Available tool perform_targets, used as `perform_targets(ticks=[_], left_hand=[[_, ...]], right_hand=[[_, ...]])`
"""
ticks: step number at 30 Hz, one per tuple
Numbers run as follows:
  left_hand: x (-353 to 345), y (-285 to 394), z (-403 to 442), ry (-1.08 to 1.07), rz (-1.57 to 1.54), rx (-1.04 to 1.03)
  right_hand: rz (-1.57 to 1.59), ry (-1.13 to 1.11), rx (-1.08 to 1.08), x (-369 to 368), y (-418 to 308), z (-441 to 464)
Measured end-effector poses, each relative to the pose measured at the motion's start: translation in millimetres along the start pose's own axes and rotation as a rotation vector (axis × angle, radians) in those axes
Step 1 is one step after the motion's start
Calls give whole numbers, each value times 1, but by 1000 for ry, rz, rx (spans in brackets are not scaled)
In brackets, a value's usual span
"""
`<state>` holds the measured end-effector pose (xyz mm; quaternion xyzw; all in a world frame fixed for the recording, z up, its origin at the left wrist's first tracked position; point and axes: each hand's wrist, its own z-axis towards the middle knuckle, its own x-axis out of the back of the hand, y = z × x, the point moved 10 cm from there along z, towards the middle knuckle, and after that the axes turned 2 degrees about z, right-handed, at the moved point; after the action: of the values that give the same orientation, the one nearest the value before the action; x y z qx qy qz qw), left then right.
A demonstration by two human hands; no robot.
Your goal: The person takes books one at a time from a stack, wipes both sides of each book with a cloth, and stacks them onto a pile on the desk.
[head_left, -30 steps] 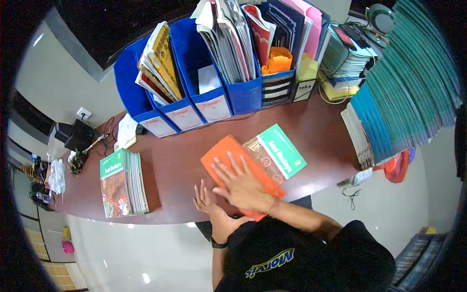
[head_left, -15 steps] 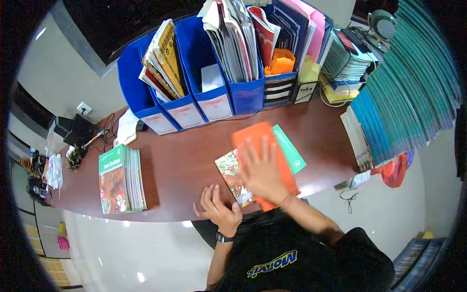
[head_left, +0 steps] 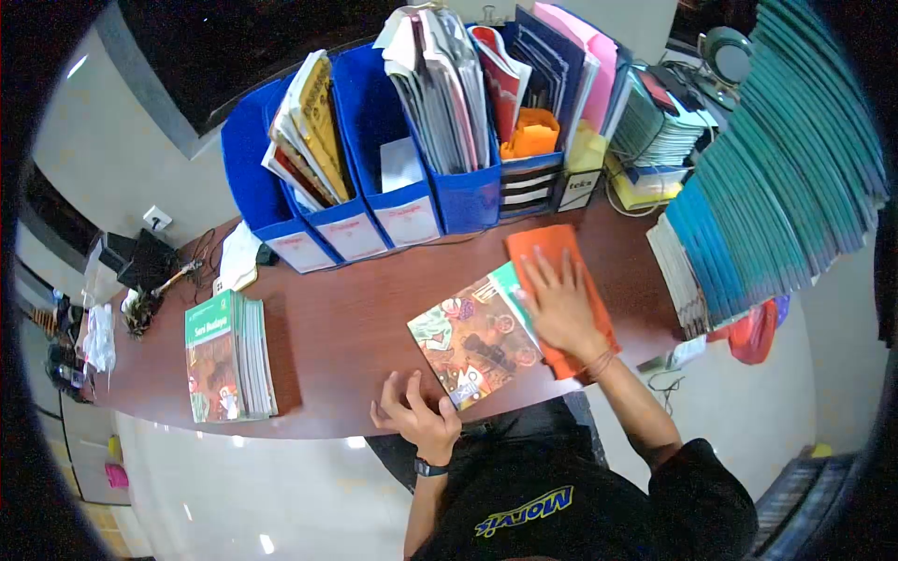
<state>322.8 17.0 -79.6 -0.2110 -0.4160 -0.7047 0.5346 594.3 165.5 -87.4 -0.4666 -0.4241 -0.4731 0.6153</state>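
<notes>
An orange cloth [head_left: 591, 323] lies under my right hand [head_left: 561, 304], whose fingers are spread flat on it. The cloth covers the green right part of a book [head_left: 477, 346] with a brown patterned cover. Beside the book's lower left corner rests my left hand [head_left: 418, 416], its fingers apart and slightly bent, with nothing held and a dark watch on the wrist. To the left stands a stack of similar books [head_left: 229, 360], the top one green and brown.
Blue file boxes [head_left: 468, 199] full of papers line the back of the brown desk [head_left: 346, 327]. Tall stacks of green and blue books [head_left: 776, 206] rise at the right. A black box [head_left: 154, 257] and cables are at the left; a red bag [head_left: 751, 334] is beyond the right edge.
My right hand has moved right with the cloth across the book, uncovering its brown patterned part. My left hand has shifted slightly down, near the book's corner.
</notes>
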Motion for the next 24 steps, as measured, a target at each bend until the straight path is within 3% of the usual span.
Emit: perform_targets(ticks=[9,11,13,14,18,23,24], left_hand=[[-1,12,15,-157,-109,-102],[1,9,24,-203,-74,-73],[-17,42,10,-331,186,-574],[-16,34,16,-317,217,-512],[-30,44,25,-366,189,-774],[-50,63,79,-492,-126,-513],[-53,70,80,-497,-140,-539]], right_hand=[[7,45,-189,10,70,-39],[-19,-5,-134,5,71,-48],[0,-87,-311,7,100,-60],[-19,-59,-288,16,102,-64],[-20,137,-283,23,125,-83],[-61,116,-198,28,111,-82],[-69,123,-226,31,111,-84]])
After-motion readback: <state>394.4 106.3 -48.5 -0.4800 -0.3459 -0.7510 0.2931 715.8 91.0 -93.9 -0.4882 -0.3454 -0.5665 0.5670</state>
